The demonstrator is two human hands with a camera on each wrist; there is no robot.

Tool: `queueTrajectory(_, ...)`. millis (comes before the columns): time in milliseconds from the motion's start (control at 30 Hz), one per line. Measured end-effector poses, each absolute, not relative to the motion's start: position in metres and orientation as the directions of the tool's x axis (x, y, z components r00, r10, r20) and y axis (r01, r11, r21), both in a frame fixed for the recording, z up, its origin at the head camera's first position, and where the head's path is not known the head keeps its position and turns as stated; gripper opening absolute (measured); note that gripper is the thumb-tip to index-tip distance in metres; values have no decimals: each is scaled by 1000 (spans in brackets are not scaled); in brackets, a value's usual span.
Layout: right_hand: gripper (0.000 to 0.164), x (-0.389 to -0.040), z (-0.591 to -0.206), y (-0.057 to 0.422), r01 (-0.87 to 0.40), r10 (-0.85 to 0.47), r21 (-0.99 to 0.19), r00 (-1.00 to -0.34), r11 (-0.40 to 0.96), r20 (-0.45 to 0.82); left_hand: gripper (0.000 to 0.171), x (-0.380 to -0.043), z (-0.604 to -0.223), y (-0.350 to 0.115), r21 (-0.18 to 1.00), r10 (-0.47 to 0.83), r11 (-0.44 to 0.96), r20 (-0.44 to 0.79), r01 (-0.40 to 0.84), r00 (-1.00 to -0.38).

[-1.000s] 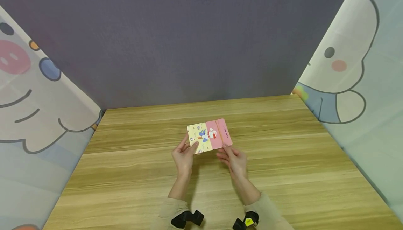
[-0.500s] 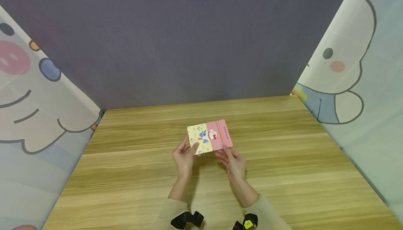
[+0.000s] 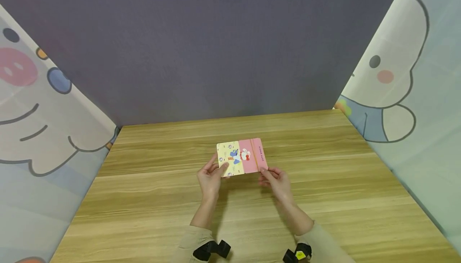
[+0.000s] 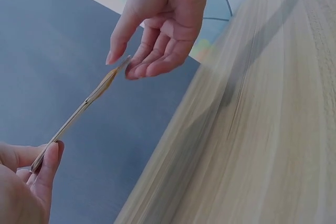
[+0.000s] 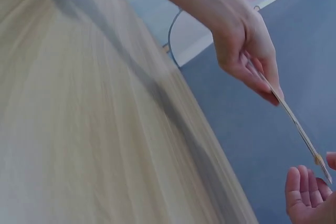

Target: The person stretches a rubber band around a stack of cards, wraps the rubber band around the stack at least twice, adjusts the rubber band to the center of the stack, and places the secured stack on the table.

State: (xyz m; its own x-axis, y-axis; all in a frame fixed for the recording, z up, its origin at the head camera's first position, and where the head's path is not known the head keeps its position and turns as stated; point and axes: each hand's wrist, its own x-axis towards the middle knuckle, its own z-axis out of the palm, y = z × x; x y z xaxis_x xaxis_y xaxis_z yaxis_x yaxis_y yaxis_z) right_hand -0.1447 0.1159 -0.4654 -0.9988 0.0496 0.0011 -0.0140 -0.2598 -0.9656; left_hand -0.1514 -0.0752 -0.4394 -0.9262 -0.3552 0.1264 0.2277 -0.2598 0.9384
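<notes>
A small, thin notebook, yellow on its left half and pink on its right, is held up above the table. A blue dog and a white rabbit are printed on the cover. An orange elastic band runs across the pink half. My left hand pinches the lower left part, thumb on the cover and fingers behind. Around the lower right corner is my right hand, thumb and fingers spread to either side of the edge. In the left wrist view, a gap shows between the right thumb and the notebook edge.
Under the hands is a wood-grain table. A dark grey panel rises behind its far edge. Cartoon-printed cloths hang at the left and right sides. Black straps with small boxes sit on both wrists.
My right hand has shifted right along the notebook's lower edge to the corner, its thumb moving away from the band. The notebook has drifted slightly right. The left hand's grip looks the same.
</notes>
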Motion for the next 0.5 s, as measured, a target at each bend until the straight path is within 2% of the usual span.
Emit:
queueTrajectory(133, 55, -168, -495, 137, -16, 51, -987, -999, -159, 8, 47, -150, -440, -76, 932, -330, -272, 144, 240, -933)
queueTrajectory(200, 53, -180, -505, 146, -23, 49, -994, -999, -109, 18, 47, -149, -439, -77, 934, -310, -276, 139, 229, -940)
queueTrajectory(233, 50, -187, -509, 150, -26, 44, -996, -999, -83, 23, 46, -143, -428, -77, 945, -313, -261, 109, 196, -944)
queueTrajectory(333, 39, -204, -515, 159, -62, 25, -998, -998, -7, 62, 47, -141, -425, -77, 950, -298, -264, 86, 168, -951)
queueTrajectory(433, 35, -219, -516, 167, -118, 6, -991, -993, 69, 119, 47, -140, -425, -77, 951, -295, -254, 97, 175, -951)
queueTrajectory(500, 33, -226, -514, 170, -173, -19, -978, -985, 121, 172, 47, -142, -434, -78, 942, -286, -253, 146, 222, -947)
